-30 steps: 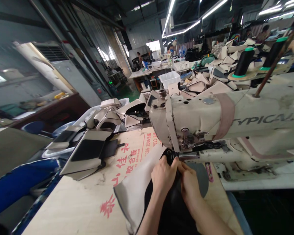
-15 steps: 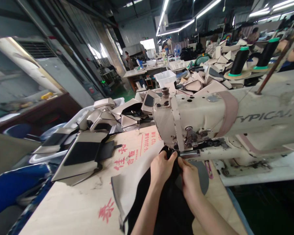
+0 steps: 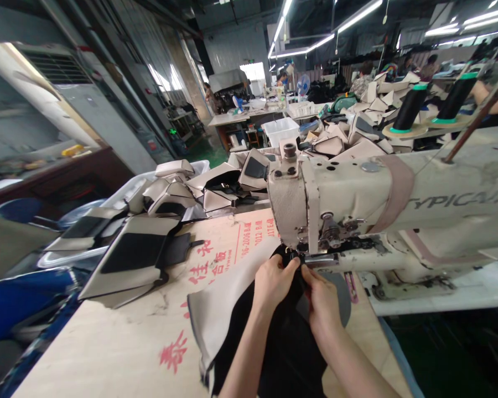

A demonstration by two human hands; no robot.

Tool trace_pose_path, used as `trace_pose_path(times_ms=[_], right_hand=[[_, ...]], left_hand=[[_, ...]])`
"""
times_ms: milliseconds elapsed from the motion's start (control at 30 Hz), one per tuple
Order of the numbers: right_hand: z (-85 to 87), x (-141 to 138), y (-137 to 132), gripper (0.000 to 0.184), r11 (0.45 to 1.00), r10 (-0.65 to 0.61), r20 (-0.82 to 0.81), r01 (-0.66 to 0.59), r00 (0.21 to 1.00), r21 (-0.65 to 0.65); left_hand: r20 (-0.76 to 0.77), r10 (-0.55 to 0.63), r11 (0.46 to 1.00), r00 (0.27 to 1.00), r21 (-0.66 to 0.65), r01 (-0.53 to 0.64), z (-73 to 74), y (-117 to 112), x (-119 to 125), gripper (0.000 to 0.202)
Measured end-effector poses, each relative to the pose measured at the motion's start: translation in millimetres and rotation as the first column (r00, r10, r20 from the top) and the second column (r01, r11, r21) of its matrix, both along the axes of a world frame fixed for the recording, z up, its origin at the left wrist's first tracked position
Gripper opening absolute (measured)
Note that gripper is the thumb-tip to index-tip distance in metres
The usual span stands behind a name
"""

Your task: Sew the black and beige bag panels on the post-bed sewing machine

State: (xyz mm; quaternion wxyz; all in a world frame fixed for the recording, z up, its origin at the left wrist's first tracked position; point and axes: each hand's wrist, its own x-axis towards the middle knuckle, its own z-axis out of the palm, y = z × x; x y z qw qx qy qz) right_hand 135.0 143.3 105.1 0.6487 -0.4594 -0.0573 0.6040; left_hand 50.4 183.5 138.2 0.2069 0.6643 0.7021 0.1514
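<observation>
A cream sewing machine (image 3: 357, 204) marked TYPICAL stands across the table. Under its needle head lies a piece of black fabric (image 3: 288, 342) joined to a beige panel (image 3: 219, 309). My left hand (image 3: 274, 282) pinches the black fabric just left of the presser foot, fingers closed on it. Just to its right, my right hand (image 3: 321, 298) grips the same fabric, thumb and fingers pressed together. Both hands sit close in front of the needle.
The wooden table top (image 3: 120, 354) carries red printed characters. A stack of beige-and-black sewn pieces (image 3: 128, 260) lies at the left, more fill a bin (image 3: 191, 188) behind. Black thread cones (image 3: 410, 105) stand on the machine. Other people work at far tables.
The view has shifted slightly. My hands stay pinched on the fabric at the needle, which has slid a little toward me and to the left.
</observation>
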Motion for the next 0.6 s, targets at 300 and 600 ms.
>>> trace_pose_path(times_ms=[300, 600], right_hand=[[-2.7, 5.4, -1.1, 0.045, 0.986, 0.152, 0.229, -0.163, 0.961, 0.028], [6.1, 244.9, -53.6, 0.041, 0.864, -0.39, 0.841, 0.166, -0.374, 0.475]], left_hand=[[-0.046, 0.053, 0.998, 0.998, 0.019, -0.052, 2.9, 1.9, 2.7, 0.045], [-0.029, 0.032, 0.999, 0.999, 0.035, -0.031, -1.3, 0.9, -0.7, 0.045]])
